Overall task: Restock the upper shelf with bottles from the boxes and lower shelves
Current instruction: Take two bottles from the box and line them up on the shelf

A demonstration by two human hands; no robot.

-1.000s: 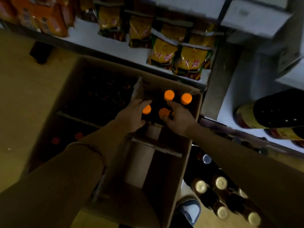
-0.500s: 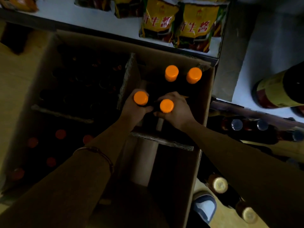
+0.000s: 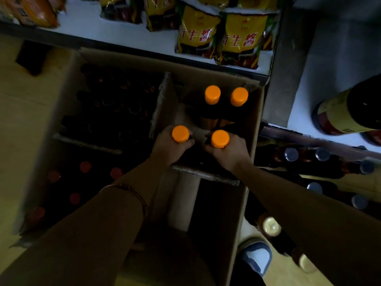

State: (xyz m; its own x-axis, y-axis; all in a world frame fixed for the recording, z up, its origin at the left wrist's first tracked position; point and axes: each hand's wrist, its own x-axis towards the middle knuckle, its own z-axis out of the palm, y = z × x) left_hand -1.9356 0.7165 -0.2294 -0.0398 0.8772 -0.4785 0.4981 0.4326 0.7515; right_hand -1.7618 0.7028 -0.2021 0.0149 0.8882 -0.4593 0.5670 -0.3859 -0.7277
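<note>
An open cardboard box (image 3: 252, 141) with dividers stands on the floor below the shelves. My left hand (image 3: 168, 148) grips the neck of a dark bottle with an orange cap (image 3: 180, 133). Beside it, my right hand (image 3: 229, 150) grips the neck of a second orange-capped bottle (image 3: 220, 138). Both bottles are raised above the box's dividers. Two more orange-capped bottles (image 3: 212, 94) (image 3: 239, 96) stand in the box's far right corner.
A second box (image 3: 68, 83) on the left holds several dark bottles with red caps (image 3: 85, 166). Yellow sauce pouches (image 3: 240, 38) line the low white shelf (image 3: 88, 23). More bottles (image 3: 291, 154) stand at right, a large bottle (image 3: 348, 112) on a shelf, my shoe (image 3: 256, 254) below.
Both hands closed round the two near bottles' necks and lifted them toward me, away from the two at the back. The view tilted down closer to the box.
</note>
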